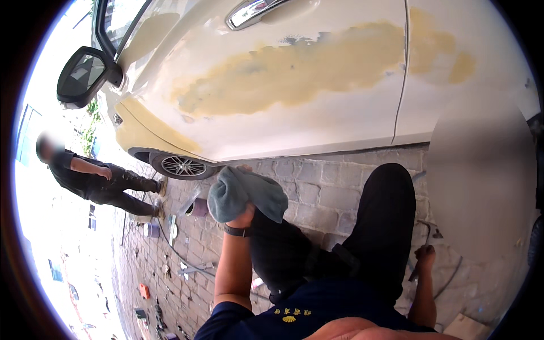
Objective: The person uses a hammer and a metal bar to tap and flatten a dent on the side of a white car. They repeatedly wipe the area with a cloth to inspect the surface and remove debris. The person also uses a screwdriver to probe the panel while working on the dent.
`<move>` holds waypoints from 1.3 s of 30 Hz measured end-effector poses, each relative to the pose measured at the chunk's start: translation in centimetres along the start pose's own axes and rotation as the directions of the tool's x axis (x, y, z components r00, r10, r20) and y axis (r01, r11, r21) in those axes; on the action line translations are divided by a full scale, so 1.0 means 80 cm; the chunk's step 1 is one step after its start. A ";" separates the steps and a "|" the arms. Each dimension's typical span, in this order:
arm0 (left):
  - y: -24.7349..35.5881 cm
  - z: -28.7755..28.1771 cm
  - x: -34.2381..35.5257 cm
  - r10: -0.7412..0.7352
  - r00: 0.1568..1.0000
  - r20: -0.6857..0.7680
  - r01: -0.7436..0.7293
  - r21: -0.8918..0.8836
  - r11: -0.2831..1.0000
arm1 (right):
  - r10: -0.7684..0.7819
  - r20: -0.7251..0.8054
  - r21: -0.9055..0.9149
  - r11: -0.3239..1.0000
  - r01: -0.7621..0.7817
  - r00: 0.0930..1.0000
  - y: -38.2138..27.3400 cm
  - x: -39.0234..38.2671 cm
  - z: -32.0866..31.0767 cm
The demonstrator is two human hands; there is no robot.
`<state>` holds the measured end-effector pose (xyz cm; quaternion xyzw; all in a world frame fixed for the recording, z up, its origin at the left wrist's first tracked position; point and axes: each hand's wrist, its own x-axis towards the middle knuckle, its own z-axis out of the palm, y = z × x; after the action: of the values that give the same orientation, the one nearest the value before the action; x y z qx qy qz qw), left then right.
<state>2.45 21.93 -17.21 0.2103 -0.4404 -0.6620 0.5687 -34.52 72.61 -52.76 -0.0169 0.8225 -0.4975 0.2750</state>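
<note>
Several tan patches (306,71) on the far car (317,129) look smoothed, painting apparently remains, and the left hand (243,216) has its grip clamped on a grey-blue cloth (241,192) right of the wheel (182,167), the right hand (425,256) around a dark tool (413,273).

The cloth (228,195) looks matt, the door handle (249,13) glossy metal, the paving (334,190) rough stone.

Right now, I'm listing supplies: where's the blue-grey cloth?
The head view shows the blue-grey cloth left of centre, in the left hand, above a wristband.
</note>
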 end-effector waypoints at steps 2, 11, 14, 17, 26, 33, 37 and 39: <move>-0.054 -0.039 -0.024 -0.236 0.968 0.086 0.240 -0.034 0.970 | -0.129 -0.044 0.103 0.986 0.133 0.991 -0.094 0.002 0.013; -0.065 0.046 0.005 -0.238 0.922 0.306 0.171 0.228 0.958 | -0.786 0.026 0.783 0.400 0.476 0.618 -0.537 -0.100 0.058; -0.080 0.057 0.004 -0.176 0.939 0.294 0.037 0.425 0.904 | -0.943 0.025 0.771 0.229 0.594 0.331 -0.598 -0.126 0.133; -0.123 0.014 0.006 -0.221 0.937 0.269 0.142 0.285 0.948 | -0.926 0.021 0.803 0.240 0.545 0.377 -0.640 -0.162 0.226; -0.162 -0.008 0.011 -0.251 0.957 0.145 0.118 0.597 0.794 | -0.907 -0.223 0.654 0.133 0.745 0.357 -0.732 -0.127 0.372; -0.171 -0.026 0.019 -0.532 0.846 0.038 0.489 0.347 0.800 | -0.916 -0.247 0.566 0.129 0.814 0.317 -0.754 -0.124 0.383; -0.161 -0.012 0.020 -0.495 0.868 0.050 0.436 0.401 0.806 | -0.884 -0.133 0.718 0.225 0.659 0.447 -0.755 -0.136 0.382; -0.161 -0.010 0.020 -0.478 0.876 0.058 0.412 0.425 0.806 | -0.835 -0.041 0.824 0.282 0.491 0.548 -0.754 -0.152 0.385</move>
<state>-4.64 19.69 -27.87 0.3651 -0.5489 -0.6877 0.3041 -24.62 20.96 -8.46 -0.3525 0.3645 -0.8438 0.1756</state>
